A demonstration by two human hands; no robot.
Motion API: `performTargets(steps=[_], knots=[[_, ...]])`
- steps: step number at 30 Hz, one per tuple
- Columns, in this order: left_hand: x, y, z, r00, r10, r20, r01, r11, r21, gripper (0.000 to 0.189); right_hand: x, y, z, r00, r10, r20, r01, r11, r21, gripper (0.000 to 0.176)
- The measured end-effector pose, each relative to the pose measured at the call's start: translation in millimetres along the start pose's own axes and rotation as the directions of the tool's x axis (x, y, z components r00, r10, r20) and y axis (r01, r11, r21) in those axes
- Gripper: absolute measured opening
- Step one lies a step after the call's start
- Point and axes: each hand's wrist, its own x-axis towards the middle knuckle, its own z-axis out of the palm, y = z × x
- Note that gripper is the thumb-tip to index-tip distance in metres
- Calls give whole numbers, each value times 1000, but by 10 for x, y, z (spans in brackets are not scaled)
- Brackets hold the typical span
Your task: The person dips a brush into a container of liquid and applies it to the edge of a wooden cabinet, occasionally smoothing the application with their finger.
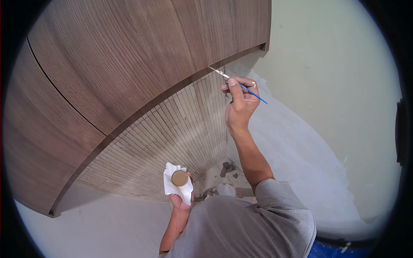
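- Mostly hidden, the left hand [180, 202] shows only its heel and a bit of thumb. It is closed around one white cloth [171, 185] and one small round pot [179, 177]. The pot sits on the cloth with its brownish top facing the camera; whether that is a lid or open contents, I cannot tell.
- Right hand [238, 105] is raised, fingers pinched on one thin brush [247, 90] with a blue handle. The blue end sticks out to the right of the knuckles, the metal collar and bristles to the upper left.
- Brush tip lies at the lower edge of the wooden cabinet [129, 64], where that edge meets the strip-tiled wall [172, 137]. Whether the bristles touch the wood is too small to make out.
- Cabinet: two fronts show, split by one dark seam; its left and top are cut off by the round edge of the view.
- Tiled wall: the upper part is hidden behind the cabinet, the foot by the person's grey shirt [241, 228].
- Bits of rubble [226, 170] lie at the foot of the tiles, between the two arms — several pieces, partly covered by the shirt, so no sure count.
- Plain wall [335, 86] on the right has a paler patch lower down.
- One scrap of blue sheet [327, 251] peeks out at the bottom right, cut off by the frame.
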Motion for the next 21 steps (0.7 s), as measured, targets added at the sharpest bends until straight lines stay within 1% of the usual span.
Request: performTargets(steps=[2, 8, 10, 13, 15, 16, 18, 20, 21], knots=[[-9, 0, 12, 1000, -5, 1, 5, 1000, -3, 48, 11, 16, -6, 999, -30, -28, 30, 999, 28, 13], [-15, -5, 4, 1000, 0, 12, 0, 1000, 17, 49, -23, 41, -15, 999, 24, 37, -23, 999, -29, 13], [-6, 11, -37, 1000, 4, 4, -4, 1000, 17, 50, -40, 15, 12, 1000, 18, 17, -18, 1000, -13, 13], [-20, 14, -14, 996, -47, 70, 45, 999, 23, 52, -37, 3, 32, 1000, 16, -15, -15, 1000, 16, 13], [-29, 15, -28, 995, -44, 88, 41, 998, 37, 53, -36, 9, 33, 1000, 17, -25, -16, 1000, 22, 13], [-24, 21, -73, 997, -13, 72, 10, 999, 48, 53, -36, 20, 31, 1000, 18, -24, -18, 1000, 17, 13], [-26, 21, -72, 998, -2, 62, -1, 999, 41, 54, -41, 37, 26, 1000, 20, -5, -20, 1000, 5, 13], [-37, 6, -22, 998, -22, 67, 21, 1000, 15, 55, -46, 43, 18, 999, 23, 30, -23, 1000, -9, 13], [-37, 6, -15, 998, -23, 64, 23, 1000, 5, 55, -50, 42, 17, 1000, 16, 25, -16, 1000, 1, 13]])
